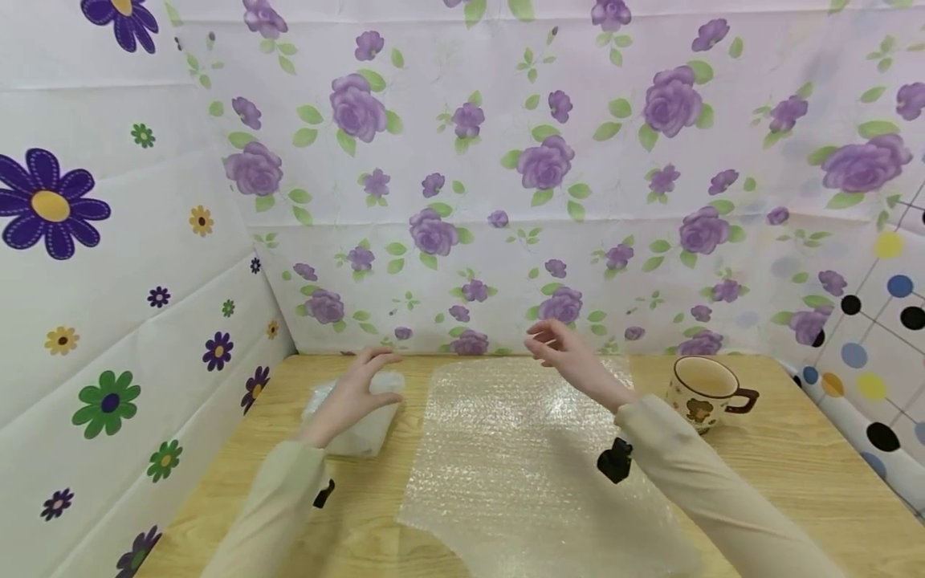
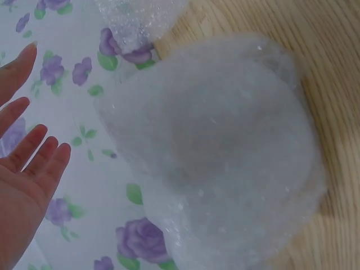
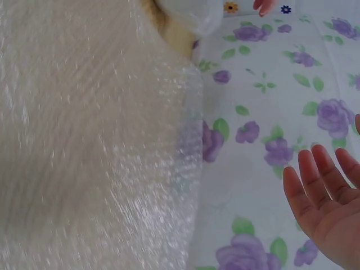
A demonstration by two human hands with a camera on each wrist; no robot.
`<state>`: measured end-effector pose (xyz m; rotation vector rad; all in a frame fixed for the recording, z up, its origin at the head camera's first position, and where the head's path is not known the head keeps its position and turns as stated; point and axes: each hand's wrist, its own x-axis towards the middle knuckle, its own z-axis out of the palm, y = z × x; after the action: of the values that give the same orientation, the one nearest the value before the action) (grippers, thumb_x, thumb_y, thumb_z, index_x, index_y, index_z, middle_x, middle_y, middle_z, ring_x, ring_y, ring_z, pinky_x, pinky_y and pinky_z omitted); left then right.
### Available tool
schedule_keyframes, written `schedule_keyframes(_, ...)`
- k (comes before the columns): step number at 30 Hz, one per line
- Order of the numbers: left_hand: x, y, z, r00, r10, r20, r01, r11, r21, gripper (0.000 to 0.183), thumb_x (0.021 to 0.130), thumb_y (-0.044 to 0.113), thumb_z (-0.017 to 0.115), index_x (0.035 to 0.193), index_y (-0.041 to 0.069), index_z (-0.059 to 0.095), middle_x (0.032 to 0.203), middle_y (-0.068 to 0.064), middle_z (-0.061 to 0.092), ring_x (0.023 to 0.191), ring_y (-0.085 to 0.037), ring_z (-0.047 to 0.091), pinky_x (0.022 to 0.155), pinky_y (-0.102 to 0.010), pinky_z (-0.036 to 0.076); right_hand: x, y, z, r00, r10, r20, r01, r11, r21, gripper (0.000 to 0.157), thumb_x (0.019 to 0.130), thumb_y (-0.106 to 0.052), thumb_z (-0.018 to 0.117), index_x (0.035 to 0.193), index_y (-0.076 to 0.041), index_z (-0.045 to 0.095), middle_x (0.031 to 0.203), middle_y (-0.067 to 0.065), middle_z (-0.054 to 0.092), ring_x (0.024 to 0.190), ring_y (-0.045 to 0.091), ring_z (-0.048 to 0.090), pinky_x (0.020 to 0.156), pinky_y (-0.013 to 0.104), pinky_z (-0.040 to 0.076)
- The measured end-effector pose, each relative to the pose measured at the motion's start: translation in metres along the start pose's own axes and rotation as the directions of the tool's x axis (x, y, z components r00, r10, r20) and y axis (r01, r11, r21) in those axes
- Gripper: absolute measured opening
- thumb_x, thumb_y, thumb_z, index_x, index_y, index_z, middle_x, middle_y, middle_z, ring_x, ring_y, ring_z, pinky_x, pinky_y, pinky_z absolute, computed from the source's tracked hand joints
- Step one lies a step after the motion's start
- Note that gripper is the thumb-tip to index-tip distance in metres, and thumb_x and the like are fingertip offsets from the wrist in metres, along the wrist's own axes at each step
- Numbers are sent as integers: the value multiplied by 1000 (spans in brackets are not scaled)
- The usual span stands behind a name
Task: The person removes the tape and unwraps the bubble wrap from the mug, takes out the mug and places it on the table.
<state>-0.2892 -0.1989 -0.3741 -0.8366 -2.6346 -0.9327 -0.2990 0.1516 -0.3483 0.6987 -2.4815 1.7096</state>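
My left hand (image 1: pixel 354 395) hovers above a bubble-wrapped bundle (image 1: pixel 368 429) at the table's left, its fingers apart and holding nothing. Seen from the left wrist, the bundle (image 2: pixel 225 146) is a rounded, whitish packet; what lies inside is hidden by the wrap. My right hand (image 1: pixel 574 361) is held over the far right part of a flat bubble wrap sheet (image 1: pixel 499 449), fingers loosely bent and nothing in them. In the right wrist view the sheet (image 3: pixel 101 140) lies beside the open right hand (image 3: pixel 332 202).
A cream mug (image 1: pixel 701 393) with a brown handle and a bear picture stands at the right, beyond my right forearm. Flowered cloth (image 1: pixel 462 201) hangs behind the wooden table (image 1: pixel 795 457), with patterned cloths at both sides.
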Motion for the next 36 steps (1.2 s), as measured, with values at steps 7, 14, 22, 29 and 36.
schedule_keyframes(7, -16, -13, -12, 984, -119, -132, 116, 993, -30, 48, 82, 14, 68, 124, 3, 49, 125, -17, 35, 115, -35, 35, 90, -52, 34, 7, 2, 41, 999, 33, 36, -37, 993, 110, 40, 94, -16, 52, 127, 5, 42, 115, 22, 49, 103, 36, 49, 85, 45, 42)
schedule_keyframes(14, -29, -22, -14, 960, -198, -198, 190, 980, -61, 49, 84, 20, 66, 125, 0, 47, 123, -19, 35, 113, -37, 35, 90, -53, 32, 4, -15, 76, 995, 73, 74, -85, 981, 172, 39, 93, -10, 51, 127, 9, 40, 115, 25, 48, 103, 36, 49, 86, 48, 41)
schedule_keyframes(22, -43, -34, -13, 898, -339, -279, 332, 940, -74, 56, 87, 24, 63, 127, -7, 40, 124, -27, 30, 113, -43, 30, 91, -56, 29, 19, 20, 122, 989, 94, 118, -110, 984, 137, 48, 93, -23, 52, 132, 2, 39, 124, 18, 47, 110, 29, 47, 87, 38, 41)
schedule_keyframes(29, -51, -31, -11, 799, -494, -343, 516, 856, -31, 75, 88, 42, 56, 132, -11, 28, 127, -36, 22, 116, -49, 21, 92, -58, 24, 25, 19, 153, 969, 149, 194, -180, 972, 151, 60, 93, -33, 52, 140, -5, 28, 139, 16, 31, 123, 31, 33, 95, 45, 33)
schedule_keyframes(36, -59, -32, -5, 720, -643, -262, 653, 755, -59, 90, 88, 53, 47, 132, -19, 13, 126, -44, 13, 116, -55, 13, 94, -62, 14, 31, 13, 181, 955, 210, 209, -240, 962, 133, 66, 92, -33, 53, 143, -7, 20, 143, 14, 23, 127, 32, 25, 97, 47, 29)
